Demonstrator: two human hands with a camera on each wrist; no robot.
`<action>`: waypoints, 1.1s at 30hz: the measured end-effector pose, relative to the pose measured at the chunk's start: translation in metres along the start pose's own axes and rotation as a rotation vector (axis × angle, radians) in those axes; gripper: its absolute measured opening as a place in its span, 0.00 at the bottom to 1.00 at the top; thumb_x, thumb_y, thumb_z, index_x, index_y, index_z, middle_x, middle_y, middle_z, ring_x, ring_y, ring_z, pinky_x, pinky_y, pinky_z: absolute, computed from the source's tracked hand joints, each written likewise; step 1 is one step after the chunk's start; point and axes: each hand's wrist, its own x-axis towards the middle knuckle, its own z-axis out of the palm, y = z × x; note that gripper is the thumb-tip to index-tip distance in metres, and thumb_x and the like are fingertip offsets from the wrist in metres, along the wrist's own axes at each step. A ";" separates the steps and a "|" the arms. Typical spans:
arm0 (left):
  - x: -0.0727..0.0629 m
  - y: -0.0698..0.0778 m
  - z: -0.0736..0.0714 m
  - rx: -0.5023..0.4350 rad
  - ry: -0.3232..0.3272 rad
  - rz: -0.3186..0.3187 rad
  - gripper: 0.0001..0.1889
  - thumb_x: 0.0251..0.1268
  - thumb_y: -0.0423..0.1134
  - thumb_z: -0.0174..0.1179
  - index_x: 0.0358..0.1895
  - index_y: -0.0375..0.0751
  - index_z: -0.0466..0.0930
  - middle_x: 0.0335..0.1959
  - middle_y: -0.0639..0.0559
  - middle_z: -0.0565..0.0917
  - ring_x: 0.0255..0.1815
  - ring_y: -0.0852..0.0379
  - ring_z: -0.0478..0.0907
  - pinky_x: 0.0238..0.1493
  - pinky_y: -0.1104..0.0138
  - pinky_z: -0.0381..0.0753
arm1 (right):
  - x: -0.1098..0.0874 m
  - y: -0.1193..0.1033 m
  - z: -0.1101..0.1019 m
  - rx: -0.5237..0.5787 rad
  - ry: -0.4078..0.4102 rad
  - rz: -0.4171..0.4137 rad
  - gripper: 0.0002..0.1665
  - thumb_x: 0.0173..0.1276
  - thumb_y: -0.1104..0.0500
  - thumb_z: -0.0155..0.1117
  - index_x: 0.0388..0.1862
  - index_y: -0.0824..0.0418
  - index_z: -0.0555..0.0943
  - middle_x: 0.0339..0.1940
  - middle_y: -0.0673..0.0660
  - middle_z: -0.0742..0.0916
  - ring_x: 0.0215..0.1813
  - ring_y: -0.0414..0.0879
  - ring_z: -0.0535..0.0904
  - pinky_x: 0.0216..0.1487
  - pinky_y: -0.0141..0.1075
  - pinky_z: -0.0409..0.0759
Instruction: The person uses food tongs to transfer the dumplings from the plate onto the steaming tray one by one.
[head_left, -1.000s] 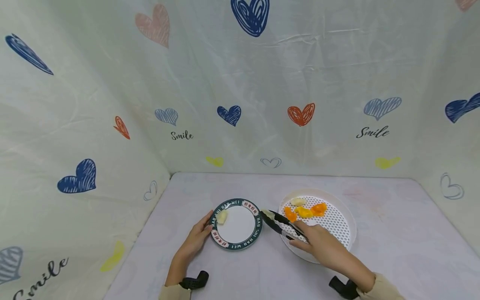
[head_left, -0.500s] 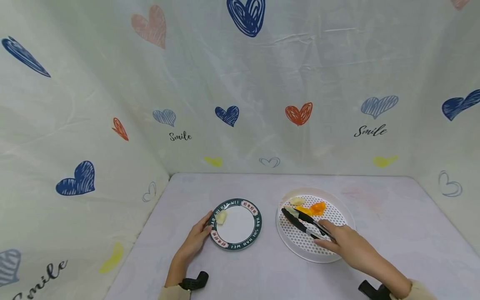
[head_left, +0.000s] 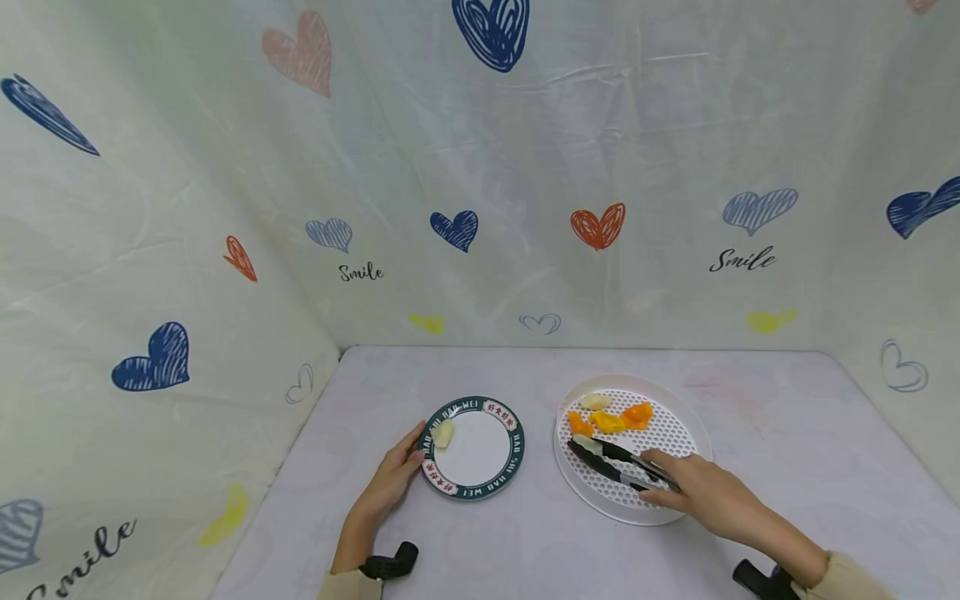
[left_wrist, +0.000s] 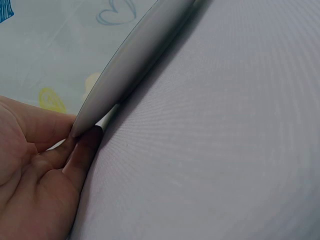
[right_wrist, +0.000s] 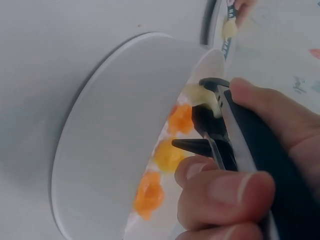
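Observation:
My left hand (head_left: 393, 471) pinches the left rim of a small round plate (head_left: 472, 450) with a dark green lettered border. In the left wrist view, thumb and fingers (left_wrist: 82, 155) hold the edge of that plate (left_wrist: 135, 60). One pale piece (head_left: 443, 434) lies at the plate's upper left. My right hand (head_left: 705, 492) grips black-tipped metal tongs (head_left: 618, 454) over a round white perforated basket (head_left: 693, 433). Between the tong tips sits another pale piece (right_wrist: 200, 97). Orange pieces (head_left: 637, 415), a yellow piece (head_left: 607, 422) and a pale piece (head_left: 596, 402) lie in the basket.
Plate and basket stand apart on a white-covered table (head_left: 540, 533), the plate to the left. A pale curtain (head_left: 540, 167) printed with hearts rises behind the table and along its left side. Black cameras (head_left: 390, 562) are strapped to both wrists.
My right hand has carried the tongs and the pale piece rightward from beside the plate to over the basket, then slightly nearer me. The left hand and plate have stayed put.

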 end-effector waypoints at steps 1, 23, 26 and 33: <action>0.000 0.000 0.000 -0.001 0.002 -0.005 0.28 0.78 0.32 0.47 0.77 0.36 0.57 0.78 0.42 0.57 0.79 0.42 0.48 0.76 0.48 0.48 | 0.000 0.001 0.000 -0.009 -0.002 -0.012 0.34 0.64 0.42 0.69 0.60 0.63 0.78 0.49 0.63 0.87 0.45 0.51 0.84 0.36 0.48 0.84; -0.002 0.005 0.000 -0.020 -0.006 -0.004 0.28 0.78 0.31 0.46 0.77 0.35 0.56 0.78 0.41 0.57 0.79 0.42 0.47 0.76 0.48 0.47 | 0.005 0.006 0.001 -0.047 -0.055 0.009 0.37 0.59 0.41 0.72 0.60 0.62 0.78 0.35 0.52 0.85 0.34 0.42 0.76 0.32 0.44 0.79; -0.003 0.005 0.000 -0.021 -0.010 0.003 0.28 0.78 0.31 0.46 0.77 0.35 0.56 0.78 0.40 0.57 0.79 0.41 0.47 0.76 0.48 0.47 | 0.003 0.006 -0.001 -0.058 -0.040 0.007 0.37 0.59 0.40 0.73 0.59 0.61 0.78 0.42 0.57 0.87 0.38 0.45 0.80 0.35 0.48 0.82; -0.004 0.005 0.000 -0.018 -0.001 0.007 0.27 0.78 0.32 0.47 0.77 0.35 0.57 0.78 0.41 0.58 0.79 0.42 0.47 0.76 0.49 0.47 | 0.000 0.004 -0.007 -0.043 -0.037 0.020 0.40 0.59 0.40 0.72 0.62 0.63 0.76 0.29 0.50 0.81 0.32 0.44 0.73 0.30 0.42 0.77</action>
